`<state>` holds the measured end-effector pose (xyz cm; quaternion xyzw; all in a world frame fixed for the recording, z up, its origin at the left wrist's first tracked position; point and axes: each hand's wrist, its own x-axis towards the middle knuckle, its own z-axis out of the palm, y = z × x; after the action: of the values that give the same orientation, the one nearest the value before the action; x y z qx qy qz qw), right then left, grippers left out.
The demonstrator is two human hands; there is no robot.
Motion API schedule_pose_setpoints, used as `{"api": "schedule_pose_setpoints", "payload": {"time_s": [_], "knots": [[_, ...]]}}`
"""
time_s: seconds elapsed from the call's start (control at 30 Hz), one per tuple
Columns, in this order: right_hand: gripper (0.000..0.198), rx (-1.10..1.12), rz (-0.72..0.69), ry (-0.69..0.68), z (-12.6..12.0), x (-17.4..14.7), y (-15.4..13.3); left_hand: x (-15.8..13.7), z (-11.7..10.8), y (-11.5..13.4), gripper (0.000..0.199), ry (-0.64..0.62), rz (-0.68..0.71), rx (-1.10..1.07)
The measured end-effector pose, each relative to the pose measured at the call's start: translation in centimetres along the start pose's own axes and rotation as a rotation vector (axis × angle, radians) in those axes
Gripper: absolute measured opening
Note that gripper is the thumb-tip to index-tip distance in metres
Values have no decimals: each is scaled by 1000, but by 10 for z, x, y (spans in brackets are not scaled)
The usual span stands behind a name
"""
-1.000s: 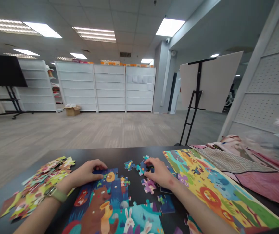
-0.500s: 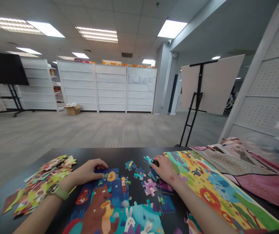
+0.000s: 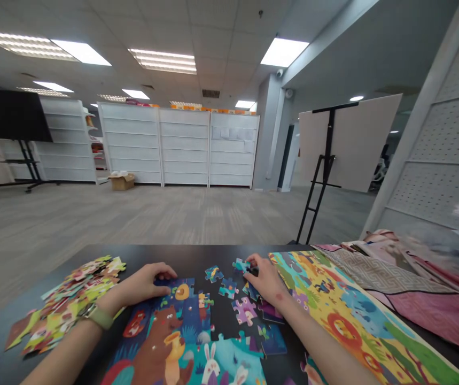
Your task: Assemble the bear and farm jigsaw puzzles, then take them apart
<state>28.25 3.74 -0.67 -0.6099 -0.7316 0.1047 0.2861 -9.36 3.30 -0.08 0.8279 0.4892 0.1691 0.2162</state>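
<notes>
My left hand [image 3: 149,280] rests at the upper left corner of a partly joined puzzle [image 3: 191,347] with a brown bear and white rabbits. Its fingers are slightly bent and the thumb stands apart, touching the dark blue edge. Further right, my right hand [image 3: 264,278] has its fingertips against a teal puzzle piece [image 3: 240,265]; a gap shows between thumb and forefinger. Loose near it lie a teal piece with yellow [image 3: 214,274], another teal piece [image 3: 228,288] and a purple piece [image 3: 244,310]. A dark blue piece [image 3: 273,339] lies below, and my right wrist partly covers others.
A heap of puzzle pieces [image 3: 72,302] lies on the left of the black table [image 3: 197,256]. On the right is a yellow animal picture sheet [image 3: 333,310], beside pink fabric [image 3: 433,315]. Beyond the table stand an easel board [image 3: 363,144] and white shelves [image 3: 185,147].
My right hand has shifted slightly left, and the teal piece at its fingertips has slid a little left too. My left hand stays where it was. The view has tilted slightly.
</notes>
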Motion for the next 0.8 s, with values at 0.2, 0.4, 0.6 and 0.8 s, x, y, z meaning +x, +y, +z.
{"api": "schedule_pose_setpoints", "payload": {"time_s": [0.2, 0.4, 0.6, 0.8], "knots": [[24, 171, -107, -5, -1, -3, -5, -1, 0, -1, 35, -2, -10, -1], [20, 301, -119, -11, -2, -7, -12, -1, -1, 0, 35, -4, 3, -11], [11, 410, -162, -124, -9, -22, -32, -1, -3, 4, 37, -1, 0, -13], [36, 407, -197, -334, -19, -42, -58, -2, -3, 2, 38, 8, 1, -35]]}}
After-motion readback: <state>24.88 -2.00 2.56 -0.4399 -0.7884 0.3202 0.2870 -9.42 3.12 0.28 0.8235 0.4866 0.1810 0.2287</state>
